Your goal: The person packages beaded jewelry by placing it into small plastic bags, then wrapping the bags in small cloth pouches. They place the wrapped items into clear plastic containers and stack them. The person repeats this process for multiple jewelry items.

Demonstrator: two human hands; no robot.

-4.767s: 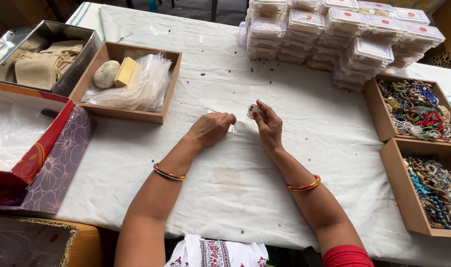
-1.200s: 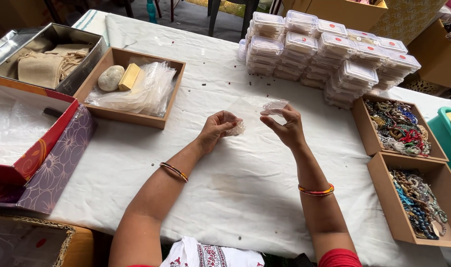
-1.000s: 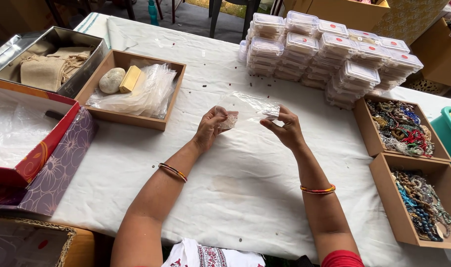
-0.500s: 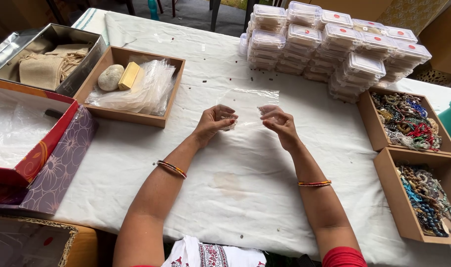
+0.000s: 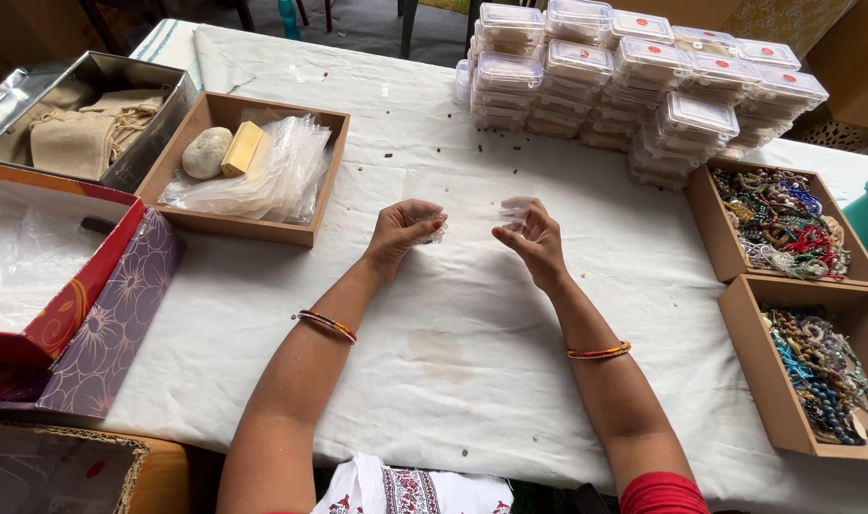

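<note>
My left hand (image 5: 403, 228) pinches a small glittery item (image 5: 437, 231); my right hand (image 5: 529, 238) pinches a thin clear plastic pouch (image 5: 516, 207), both held above the white tablecloth (image 5: 472, 381). I judge bagging in hand; next, the pouch mouth needs opening.

place: jewellery packing workbench | stacked clear lidded boxes (image 5: 634, 76) seen at 1 o'clock | bead-filled wooden trays (image 5: 786, 224) at 3 o'clock | plastic pouches in tray (image 5: 263, 176) at 10 o'clock
</note>
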